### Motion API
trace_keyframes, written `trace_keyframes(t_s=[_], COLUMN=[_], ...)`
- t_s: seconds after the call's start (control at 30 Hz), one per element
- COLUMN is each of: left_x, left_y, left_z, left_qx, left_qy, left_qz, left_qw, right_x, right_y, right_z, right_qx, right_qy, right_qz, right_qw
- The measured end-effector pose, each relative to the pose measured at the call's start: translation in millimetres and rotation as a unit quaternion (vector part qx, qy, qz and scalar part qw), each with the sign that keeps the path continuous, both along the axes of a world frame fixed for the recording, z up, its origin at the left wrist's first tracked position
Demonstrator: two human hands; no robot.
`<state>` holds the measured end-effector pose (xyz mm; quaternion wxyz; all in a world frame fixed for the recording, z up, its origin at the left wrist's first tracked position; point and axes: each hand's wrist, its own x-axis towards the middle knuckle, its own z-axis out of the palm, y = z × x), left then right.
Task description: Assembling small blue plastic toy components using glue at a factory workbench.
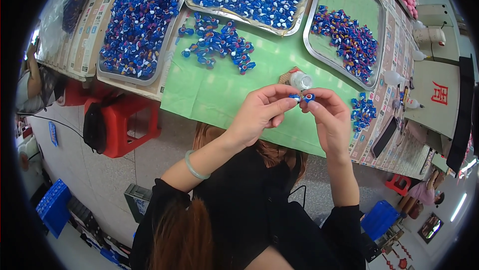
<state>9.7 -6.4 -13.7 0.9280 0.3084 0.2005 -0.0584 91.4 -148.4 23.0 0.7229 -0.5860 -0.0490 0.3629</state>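
Note:
My left hand (264, 113), with a pale green bangle at its wrist, pinches a small blue-and-white piece (295, 97) between thumb and fingertips. A similar small blue piece with a red-and-white round mark (309, 97) is pinched in my right hand (330, 118). The two pieces are close together; whether they touch I cannot tell. Just beyond my fingertips a small clear jar (301, 80) stands by a brown patterned pad (286, 77). On the green sheet (199, 93) lies a loose pile of such pieces (222, 45), and a smaller pile (362, 112) is right of my right hand.
Metal trays full of blue pieces stand at the far left (158, 65) and far middle (289, 32). A partly filled tray (308, 45) is at right. A phone (384, 136) lies near the right edge, beside squeeze bottles (393, 77). A red stool (122, 125) stands left.

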Motion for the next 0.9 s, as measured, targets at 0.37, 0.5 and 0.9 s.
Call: trace_keyframes(t_s=[0.37, 0.5, 0.9], left_x=[-5, -6, -3], left_y=[0, 4, -6], left_z=[10, 13, -1], left_qx=[0.301, 0.352, -0.020], left_qy=[-0.046, -0.099, -0.007], left_qz=[0.009, 0.009, -0.078], left_qw=[0.952, 0.931, 0.997], right_x=[-15, -21, -26], right_y=[-1, -2, -2], right_z=[6, 6, 6], right_qx=[-0.102, -0.098, -0.138], right_qy=[-0.218, -0.226, -0.336], right_qz=[0.024, 0.012, 0.001], right_qw=[0.970, 0.969, 0.932])
